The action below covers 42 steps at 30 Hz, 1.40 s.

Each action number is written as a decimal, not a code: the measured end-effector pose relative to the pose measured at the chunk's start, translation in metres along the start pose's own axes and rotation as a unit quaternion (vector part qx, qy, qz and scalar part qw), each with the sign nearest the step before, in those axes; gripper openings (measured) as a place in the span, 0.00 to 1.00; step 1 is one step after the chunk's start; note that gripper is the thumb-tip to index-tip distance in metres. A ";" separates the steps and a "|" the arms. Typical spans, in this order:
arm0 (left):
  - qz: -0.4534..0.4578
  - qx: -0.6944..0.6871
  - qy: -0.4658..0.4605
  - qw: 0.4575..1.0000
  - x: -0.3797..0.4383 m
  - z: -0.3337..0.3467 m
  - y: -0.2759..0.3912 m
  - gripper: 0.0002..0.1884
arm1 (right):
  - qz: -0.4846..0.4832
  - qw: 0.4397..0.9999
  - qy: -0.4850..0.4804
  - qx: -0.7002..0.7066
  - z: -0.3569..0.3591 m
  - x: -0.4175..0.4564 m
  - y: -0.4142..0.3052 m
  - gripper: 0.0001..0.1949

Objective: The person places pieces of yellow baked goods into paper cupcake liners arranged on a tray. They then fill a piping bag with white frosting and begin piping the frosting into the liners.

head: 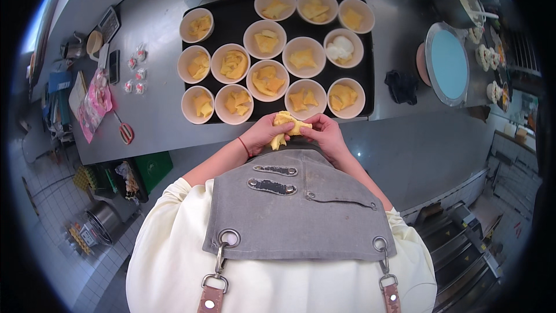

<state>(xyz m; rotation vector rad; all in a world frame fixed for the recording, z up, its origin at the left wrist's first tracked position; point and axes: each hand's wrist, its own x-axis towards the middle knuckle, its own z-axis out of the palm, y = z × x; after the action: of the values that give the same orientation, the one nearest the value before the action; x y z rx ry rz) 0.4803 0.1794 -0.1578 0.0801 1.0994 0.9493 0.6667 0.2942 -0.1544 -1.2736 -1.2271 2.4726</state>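
My left hand (262,133) and my right hand (326,134) hold a yellow piece of sponge cake (292,122) between them, in front of my grey apron at the table's near edge. A strip of the cake hangs below my left fingers. Just beyond, a black baking tray (226,12) carries several white paper cups, most with torn yellow cake pieces. Nearest my hands is a cup (306,96) with cake pieces. One cup at the right (343,48) has white cream on its cake.
Right of the tray lie a dark cloth (401,87) and a turntable with a light blue top (449,64); a black bowl (454,2) stands behind. At left are small wrapped items (140,74), a phone (114,66), a pink bag (96,100) and red-handled scissors (126,133).
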 end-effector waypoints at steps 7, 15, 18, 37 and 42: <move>0.048 0.064 0.000 0.997 -0.036 -0.019 0.014 0.15 | 0.002 0.999 -0.038 -0.032 0.046 0.013 -0.020 0.11; 0.101 0.055 0.020 0.993 -0.054 -0.051 0.012 0.11 | -0.028 0.978 -0.072 -0.194 0.075 0.032 -0.026 0.13; 0.097 0.032 0.017 0.995 -0.058 -0.058 0.016 0.11 | -0.006 0.986 -0.068 -0.155 0.083 0.033 -0.033 0.12; 0.127 -0.063 0.093 0.985 -0.097 -0.119 0.035 0.11 | -0.181 0.916 0.134 -0.331 0.089 0.191 -0.090 0.15; 0.131 -0.048 0.087 0.986 -0.110 -0.127 0.037 0.13 | -0.269 0.726 0.138 -0.617 0.132 0.251 -0.077 0.12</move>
<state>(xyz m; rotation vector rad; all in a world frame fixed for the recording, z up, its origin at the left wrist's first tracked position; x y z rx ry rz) 0.3450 0.0787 -0.1233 0.0649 1.2213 1.2616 0.3901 0.3700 -0.2178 -1.0305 -2.7357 0.8201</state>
